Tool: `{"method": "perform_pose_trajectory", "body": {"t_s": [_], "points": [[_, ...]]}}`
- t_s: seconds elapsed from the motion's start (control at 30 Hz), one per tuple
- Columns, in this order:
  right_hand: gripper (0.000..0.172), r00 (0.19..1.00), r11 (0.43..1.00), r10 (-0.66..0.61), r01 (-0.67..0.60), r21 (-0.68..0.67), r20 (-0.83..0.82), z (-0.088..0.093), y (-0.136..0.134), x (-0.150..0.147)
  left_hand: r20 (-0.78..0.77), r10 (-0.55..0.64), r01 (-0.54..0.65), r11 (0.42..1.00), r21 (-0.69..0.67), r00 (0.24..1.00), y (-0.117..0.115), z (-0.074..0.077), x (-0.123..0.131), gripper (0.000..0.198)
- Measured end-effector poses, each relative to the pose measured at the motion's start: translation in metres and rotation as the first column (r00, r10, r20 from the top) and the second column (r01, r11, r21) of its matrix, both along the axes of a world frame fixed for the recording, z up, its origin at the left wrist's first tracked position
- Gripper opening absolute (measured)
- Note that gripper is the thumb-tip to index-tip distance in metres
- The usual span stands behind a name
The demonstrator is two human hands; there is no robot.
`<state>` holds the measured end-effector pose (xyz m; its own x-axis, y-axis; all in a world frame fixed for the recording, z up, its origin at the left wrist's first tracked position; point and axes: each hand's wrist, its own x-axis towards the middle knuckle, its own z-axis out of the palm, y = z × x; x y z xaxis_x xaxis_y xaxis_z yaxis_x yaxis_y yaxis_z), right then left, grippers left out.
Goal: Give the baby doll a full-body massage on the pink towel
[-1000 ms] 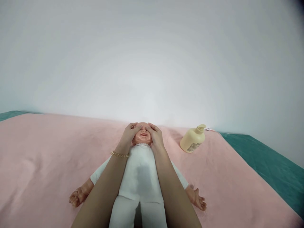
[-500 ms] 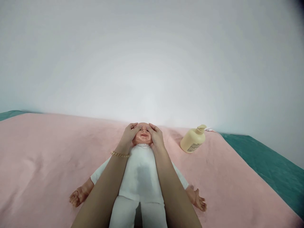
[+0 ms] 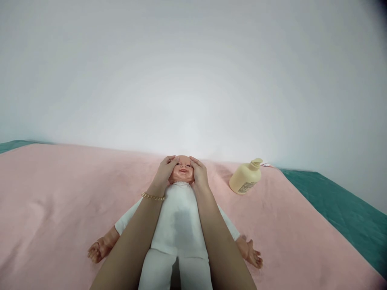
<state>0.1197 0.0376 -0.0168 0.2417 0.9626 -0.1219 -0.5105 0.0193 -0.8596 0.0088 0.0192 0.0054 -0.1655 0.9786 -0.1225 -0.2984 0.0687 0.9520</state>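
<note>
A baby doll (image 3: pixel 181 217) with a cloth body lies on its back, head away from me and arms spread. My left hand (image 3: pixel 167 167) is wrapped round the left side of the doll's head (image 3: pixel 183 173), its thumb by the brow. On the opposite side, my right hand (image 3: pixel 199 169) cups the head in the same way, thumb near the outer eye. Eyes, nose and mouth of the doll show between my hands. A gold bracelet (image 3: pixel 152 196) circles my left wrist. Both forearms pass over the doll's arms.
A yellow pump bottle (image 3: pixel 245 177) stands to the right of the doll's head. Under everything is a pink cloth (image 3: pixel 69 193), with a green surface (image 3: pixel 338 205) beyond its right edge. A pale wall (image 3: pixel 193 80) rises behind.
Both thumbs have slid outward from the middle of the doll's forehead towards its temples, uncovering the eyes. The fingers stay round the head; doll and bottle lie as before.
</note>
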Motion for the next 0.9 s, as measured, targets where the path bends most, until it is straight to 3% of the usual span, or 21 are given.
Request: {"method": "perform_pose_trajectory", "body": {"t_s": [0.23, 0.47, 0.9], "points": [[0.030, 0.996, 0.999, 0.011, -0.015, -0.047, -0.089, 0.012, -0.010, -0.001, 0.002, -0.024, 0.024, 0.999, 0.048, 1.000, 0.005, -0.008, -0.002, 0.024], [0.034, 0.994, 0.998, -0.005, -0.002, -0.060, -0.113, 0.010, -0.009, -0.001, -0.003, 0.006, -0.005, 0.999, 0.046, 1.000, 0.014, -0.014, -0.003, 0.018], [0.030, 0.995, 0.998, -0.018, 0.012, -0.064, -0.096, 0.013, -0.008, -0.003, -0.008, 0.002, -0.002, 1.000, 0.005, 1.000, 0.012, -0.009, -0.004, 0.023]]}}
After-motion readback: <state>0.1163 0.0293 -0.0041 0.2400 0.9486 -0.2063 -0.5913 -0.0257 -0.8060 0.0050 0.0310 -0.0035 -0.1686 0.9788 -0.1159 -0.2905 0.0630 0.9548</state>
